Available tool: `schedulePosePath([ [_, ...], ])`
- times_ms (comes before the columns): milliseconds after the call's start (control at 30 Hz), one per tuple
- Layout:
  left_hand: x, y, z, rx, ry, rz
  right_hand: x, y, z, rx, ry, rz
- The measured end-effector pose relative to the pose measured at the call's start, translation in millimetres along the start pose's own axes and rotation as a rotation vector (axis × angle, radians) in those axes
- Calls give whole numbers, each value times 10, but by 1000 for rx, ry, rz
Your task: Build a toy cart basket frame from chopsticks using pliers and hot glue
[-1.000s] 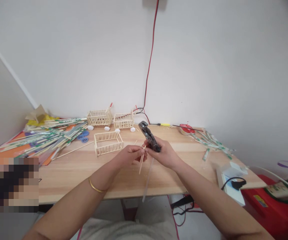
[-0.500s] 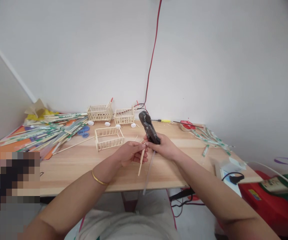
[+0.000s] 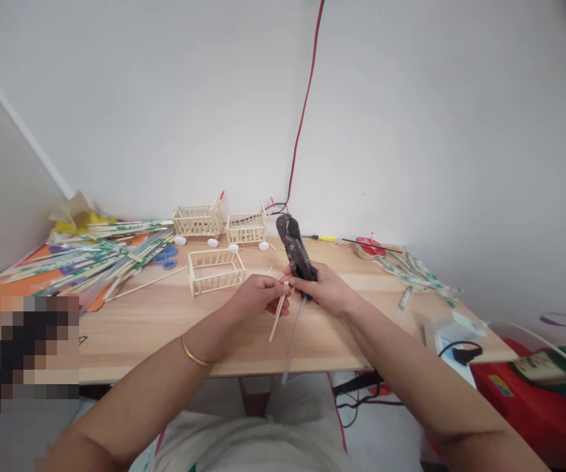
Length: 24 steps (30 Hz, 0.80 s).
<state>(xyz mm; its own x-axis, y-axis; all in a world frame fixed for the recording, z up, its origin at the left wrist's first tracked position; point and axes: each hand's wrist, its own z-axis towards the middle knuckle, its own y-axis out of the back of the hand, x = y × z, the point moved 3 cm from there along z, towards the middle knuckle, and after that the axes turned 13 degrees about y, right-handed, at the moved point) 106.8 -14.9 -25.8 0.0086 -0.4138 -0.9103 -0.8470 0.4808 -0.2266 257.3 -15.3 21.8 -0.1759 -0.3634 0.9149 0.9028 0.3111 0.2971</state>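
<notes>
My left hand (image 3: 260,294) pinches thin wooden sticks (image 3: 277,319) that slant down toward the table's front edge. Wrapped in my right hand (image 3: 329,288) is a black hot glue gun (image 3: 295,248), its body tilted up and away from me. A translucent glue stick (image 3: 292,344) trails below it past the table edge. The fingertips of both hands meet near the top ends of the sticks; fingers partly hide that spot. Left of my hands stands a small open frame of wooden sticks (image 3: 216,271).
Two wheeled stick carts (image 3: 198,221) stand by the wall. Wrapped chopsticks (image 3: 110,255) and blue wheels (image 3: 167,254) lie at left. A screwdriver (image 3: 324,238), a red roll (image 3: 370,247) and loose wrappers (image 3: 420,278) are at right. A power cable (image 3: 307,111) hangs down the wall.
The view has shifted slightly. Both hands stay together, with the wooden sticks and the glue gun held nearly as before.
</notes>
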Motion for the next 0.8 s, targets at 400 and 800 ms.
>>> schedulePosePath([
  [400, -38, 17, 5, 17, -8, 79, -162, -79, -7, -40, -196, 377],
  [800, 24, 34, 27, -21, 102, -51, -96, 217, 100, -144, -14, -143],
])
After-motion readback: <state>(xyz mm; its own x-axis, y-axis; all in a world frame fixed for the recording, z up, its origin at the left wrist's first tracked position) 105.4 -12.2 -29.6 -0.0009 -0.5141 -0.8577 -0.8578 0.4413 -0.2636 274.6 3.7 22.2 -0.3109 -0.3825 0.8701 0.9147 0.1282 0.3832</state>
